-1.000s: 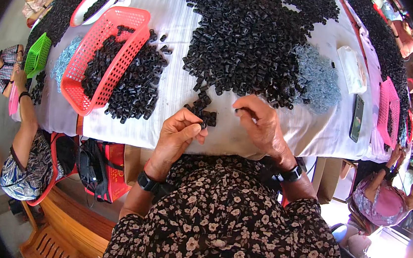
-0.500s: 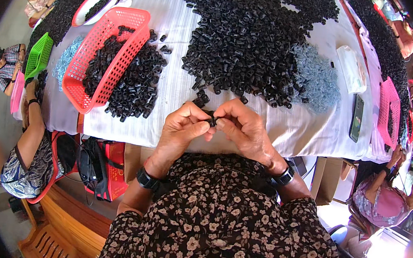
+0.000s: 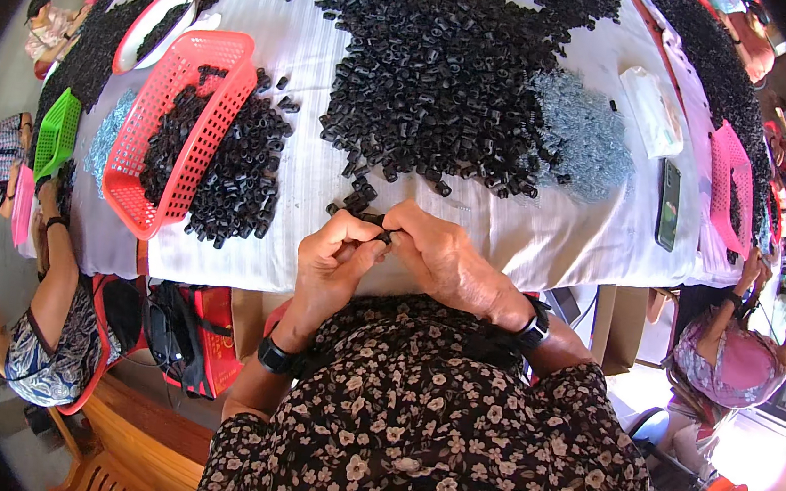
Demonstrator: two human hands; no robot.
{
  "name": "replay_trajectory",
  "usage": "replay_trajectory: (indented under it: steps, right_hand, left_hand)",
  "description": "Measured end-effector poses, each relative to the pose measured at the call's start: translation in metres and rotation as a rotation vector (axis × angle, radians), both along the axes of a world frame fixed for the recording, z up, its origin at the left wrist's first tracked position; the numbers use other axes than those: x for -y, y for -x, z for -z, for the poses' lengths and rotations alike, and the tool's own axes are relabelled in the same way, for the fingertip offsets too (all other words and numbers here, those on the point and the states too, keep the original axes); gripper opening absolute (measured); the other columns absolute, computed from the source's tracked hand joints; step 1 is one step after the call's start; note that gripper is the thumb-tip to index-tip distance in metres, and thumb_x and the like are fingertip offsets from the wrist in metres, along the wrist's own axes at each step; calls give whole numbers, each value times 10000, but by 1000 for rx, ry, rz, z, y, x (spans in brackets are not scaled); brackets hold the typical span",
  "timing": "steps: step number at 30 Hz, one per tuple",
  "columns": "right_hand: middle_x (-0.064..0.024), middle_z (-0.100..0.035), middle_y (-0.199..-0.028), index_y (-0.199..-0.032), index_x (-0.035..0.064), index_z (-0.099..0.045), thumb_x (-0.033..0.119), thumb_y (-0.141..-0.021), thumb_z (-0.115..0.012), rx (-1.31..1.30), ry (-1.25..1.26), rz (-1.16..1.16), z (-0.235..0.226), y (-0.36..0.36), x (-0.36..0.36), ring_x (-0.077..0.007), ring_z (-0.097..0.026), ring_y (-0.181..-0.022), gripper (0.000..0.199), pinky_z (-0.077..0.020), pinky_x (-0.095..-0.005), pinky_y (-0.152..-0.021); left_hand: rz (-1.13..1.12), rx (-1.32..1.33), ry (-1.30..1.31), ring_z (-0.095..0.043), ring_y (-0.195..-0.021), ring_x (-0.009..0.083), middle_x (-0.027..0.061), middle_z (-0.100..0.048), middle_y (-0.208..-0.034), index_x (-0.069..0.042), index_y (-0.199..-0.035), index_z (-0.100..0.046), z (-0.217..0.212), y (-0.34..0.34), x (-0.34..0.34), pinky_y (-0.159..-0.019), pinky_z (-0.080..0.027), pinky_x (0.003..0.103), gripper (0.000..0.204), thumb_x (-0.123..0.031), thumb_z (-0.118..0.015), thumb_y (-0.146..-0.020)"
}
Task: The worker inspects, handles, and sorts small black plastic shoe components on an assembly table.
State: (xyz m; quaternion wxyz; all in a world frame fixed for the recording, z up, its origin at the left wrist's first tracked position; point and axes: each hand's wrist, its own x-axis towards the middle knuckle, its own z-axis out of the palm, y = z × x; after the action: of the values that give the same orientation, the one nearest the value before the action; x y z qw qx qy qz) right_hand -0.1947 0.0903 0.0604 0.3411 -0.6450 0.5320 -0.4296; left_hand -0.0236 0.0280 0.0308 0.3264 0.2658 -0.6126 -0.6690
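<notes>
My left hand [image 3: 333,257] and my right hand [image 3: 439,258] meet at the near edge of the cloth-covered table. Their fingertips pinch a small black plastic part [image 3: 386,236] between them, mostly hidden by thumbs and forefingers. A few loose black parts [image 3: 357,195] lie just beyond my left hand. Farther out spreads a large heap of the same short, tube-like black pieces [image 3: 437,79]. Against its right side is a pile of tiny bluish-silver metal bits [image 3: 592,142], too fine to make out singly.
A red perforated basket [image 3: 129,184] lies left, with black pieces [image 3: 239,179] in and beside it. Right are a white packet [image 3: 652,114], a phone [image 3: 668,204] and a pink basket [image 3: 732,184]. Co-workers sit on both sides; a green basket [image 3: 58,130] stands far left.
The view has turned slightly, so the table things sit farther left. My fingers have shifted on the small black part, with my right hand now covering more of it.
</notes>
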Motion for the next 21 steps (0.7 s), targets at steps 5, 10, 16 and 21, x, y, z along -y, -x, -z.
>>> replay_trajectory:
  steps: [5,10,16,21]
  right_hand:
    - [-155,-517,-815,-942,3,-435,-8,-760,-578,-178,125,-33,3,-4,1,-346,-576,-764,231,-475,-382,-637]
    - [-127,-516,-803,-927,-13,-443,61,-718,-617,-532,361,-28,12,-11,5,-282,-576,-727,282,-494,-351,-624]
    - [-96,-497,-746,-908,-33,-455,77,-700,-607,-622,405,5,17,-15,4,-220,-563,-672,281,-473,-296,-558]
    - [-66,-479,-677,-875,-8,-455,71,-688,-606,-638,404,87,29,-21,10,-192,-544,-588,253,-451,-292,-479]
  left_hand:
    - [-16,21,-33,-584,-765,82,41,-602,-840,25,-925,-556,1,1,2,-715,-492,222,74,68,-561,-865]
    - [-76,-29,-106,-574,-735,69,29,-604,-791,2,-853,-546,3,4,-1,-684,-482,208,58,55,-570,-865]
    - [-159,3,-138,-526,-684,29,-6,-586,-745,-21,-782,-550,12,8,-6,-608,-443,183,107,54,-586,-849]
    - [-254,2,-116,-485,-647,12,-41,-547,-706,-34,-743,-545,21,13,-9,-561,-410,170,139,56,-585,-842]
